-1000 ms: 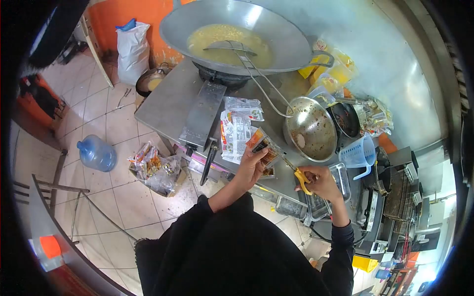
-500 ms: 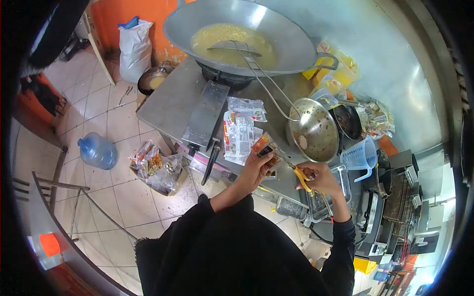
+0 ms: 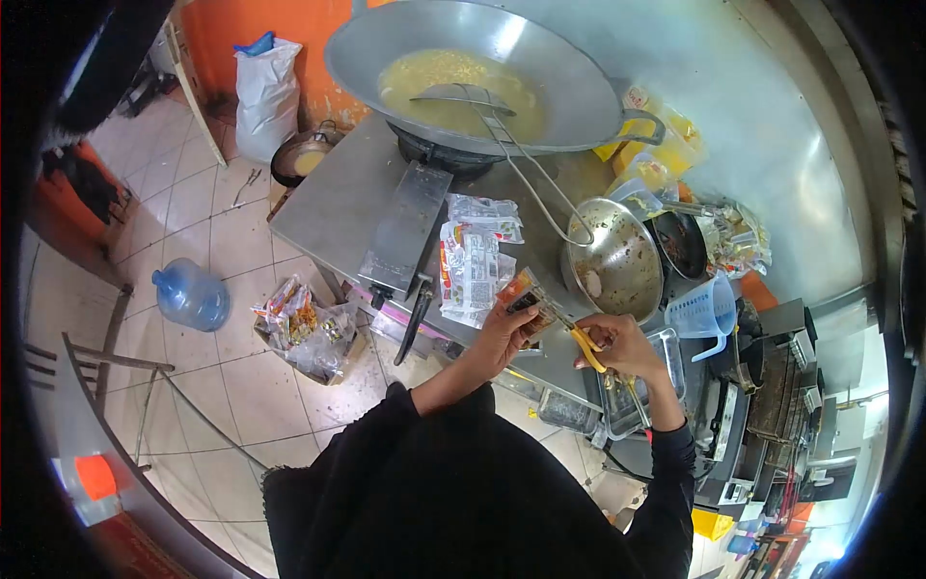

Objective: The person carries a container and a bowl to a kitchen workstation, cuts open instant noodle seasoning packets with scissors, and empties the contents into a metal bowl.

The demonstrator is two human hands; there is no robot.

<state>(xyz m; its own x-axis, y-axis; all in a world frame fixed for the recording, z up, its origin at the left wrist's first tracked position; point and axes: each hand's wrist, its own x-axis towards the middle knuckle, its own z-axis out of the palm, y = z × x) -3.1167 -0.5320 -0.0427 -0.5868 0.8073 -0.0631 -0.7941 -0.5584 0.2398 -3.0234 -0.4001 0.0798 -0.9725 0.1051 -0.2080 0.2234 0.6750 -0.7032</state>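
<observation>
My left hand (image 3: pixel 495 344) is closed on small seasoning sachets (image 3: pixel 527 289), orange and dark in colour, held up over the counter's front edge. In my right hand (image 3: pixel 629 349) are yellow-handled scissors (image 3: pixel 586 351), their blades pointing left at the sachets' edge. Whether the blades are open or closed on the sachets is too small to make out. Just beyond my left hand, printed plastic noodle wrappers (image 3: pixel 470 265) lie flat on the metal counter (image 3: pixel 333 198). A steel bowl (image 3: pixel 617 253) with brown residue inside rests beyond my right hand.
A large wok (image 3: pixel 569 96) of yellowish liquid sits on a burner, a long-handled skimmer (image 3: pixel 542 174) in it. Right of the bowl are a black pan (image 3: pixel 681 245) and a measuring jug (image 3: pixel 702 307). On the floor stand a box of wrappers (image 3: pixel 313 333) and a water bottle (image 3: pixel 193 295).
Both hands keep nearly the same position, with the sachets and scissors still close together. The whole view has shifted very slightly.
</observation>
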